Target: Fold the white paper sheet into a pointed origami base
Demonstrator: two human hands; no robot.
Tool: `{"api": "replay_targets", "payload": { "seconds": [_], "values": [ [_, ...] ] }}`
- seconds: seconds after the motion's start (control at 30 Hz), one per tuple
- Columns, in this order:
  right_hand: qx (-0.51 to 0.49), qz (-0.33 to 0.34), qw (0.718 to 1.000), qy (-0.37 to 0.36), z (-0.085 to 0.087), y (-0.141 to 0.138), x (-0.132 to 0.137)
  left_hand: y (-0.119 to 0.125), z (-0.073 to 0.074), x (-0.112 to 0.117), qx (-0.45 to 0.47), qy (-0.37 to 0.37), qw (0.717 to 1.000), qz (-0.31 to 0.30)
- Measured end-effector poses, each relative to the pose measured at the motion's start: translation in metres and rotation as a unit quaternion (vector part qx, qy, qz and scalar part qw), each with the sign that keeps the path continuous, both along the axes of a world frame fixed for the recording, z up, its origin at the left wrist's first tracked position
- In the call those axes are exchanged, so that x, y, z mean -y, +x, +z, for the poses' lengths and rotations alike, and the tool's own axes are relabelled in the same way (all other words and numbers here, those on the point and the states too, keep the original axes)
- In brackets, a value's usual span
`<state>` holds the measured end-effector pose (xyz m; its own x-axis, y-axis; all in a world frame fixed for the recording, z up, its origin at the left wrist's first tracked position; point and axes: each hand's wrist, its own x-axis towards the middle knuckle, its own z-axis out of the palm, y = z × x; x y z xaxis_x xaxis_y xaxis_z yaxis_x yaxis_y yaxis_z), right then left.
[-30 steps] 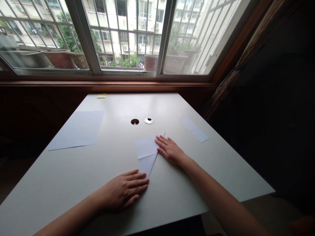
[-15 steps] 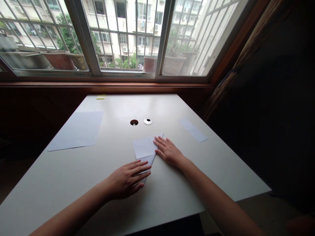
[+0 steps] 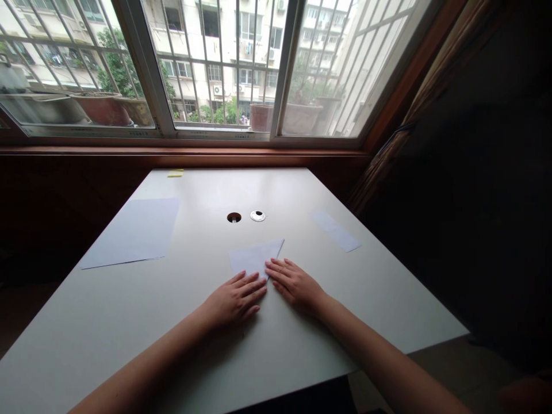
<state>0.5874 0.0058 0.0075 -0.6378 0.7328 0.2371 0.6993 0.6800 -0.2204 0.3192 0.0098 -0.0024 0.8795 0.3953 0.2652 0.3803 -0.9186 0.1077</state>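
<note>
A: Starting from the left hand [image 3: 236, 299], how posed?
B: Laid flat, palm down, fingers straight and slightly apart, over the near part of the folded paper [image 3: 252, 259].
A: And the right hand [image 3: 297, 284]?
B: Flat too, unclenched, fingers close together, fingertips across the paper's right edge. Just beside the left fingertips; touching or not, hard to tell.
A: The paper, where exactly?
B: Under the fingers of both hands, fanning out ahead of them to a pointed corner beyond the right fingertips. Near end hidden by the left hand.
A: Farther out?
B: Ahead of both hands, a round hole [image 3: 234, 218] in the white table [image 3: 194, 362], with a silvery round cap [image 3: 257, 216] just beside. Ahead and right of the right hand, a paper strip [image 3: 335, 230]. Well left of the left hand, a large paper sheet [image 3: 131, 233].
</note>
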Motion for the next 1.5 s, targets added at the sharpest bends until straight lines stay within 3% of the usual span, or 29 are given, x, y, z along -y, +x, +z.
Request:
{"api": "replay_targets", "payload": {
  "seconds": [0.17,0.33,0.6,1.07,1.3,1.4,1.5],
  "values": [
    [0.011,-0.048,0.999,0.004,-0.003,0.004,-0.004,0.001,0.0,0.001,-0.012,0.0,1.0,0.004],
    [0.024,-0.124,0.992,0.018,-0.011,0.022,-0.034,0.0,0.0,0.005,-0.005,-0.007,1.0,-0.002],
    [0.038,-0.177,0.983,0.021,-0.016,0.045,-0.071,-0.006,0.007,0.02,0.003,-0.029,0.999,-0.018],
    [0.024,-0.206,0.978,0.036,-0.019,0.037,-0.064,-0.046,0.028,0.059,-0.005,-0.056,0.996,-0.07],
    [0.037,-0.234,0.971,0.02,-0.024,0.024,-0.052,-0.04,0.044,0.046,0.011,-0.032,0.998,-0.05],
    [0.042,-0.241,0.969,0.011,-0.025,0.02,-0.049,-0.024,0.038,0.032,-0.001,-0.009,1.0,-0.024],
    [0.041,-0.252,0.967,0.008,-0.023,0.017,-0.047,-0.009,0.023,0.017,-0.014,-0.002,1.0,-0.003]
  ]
}}
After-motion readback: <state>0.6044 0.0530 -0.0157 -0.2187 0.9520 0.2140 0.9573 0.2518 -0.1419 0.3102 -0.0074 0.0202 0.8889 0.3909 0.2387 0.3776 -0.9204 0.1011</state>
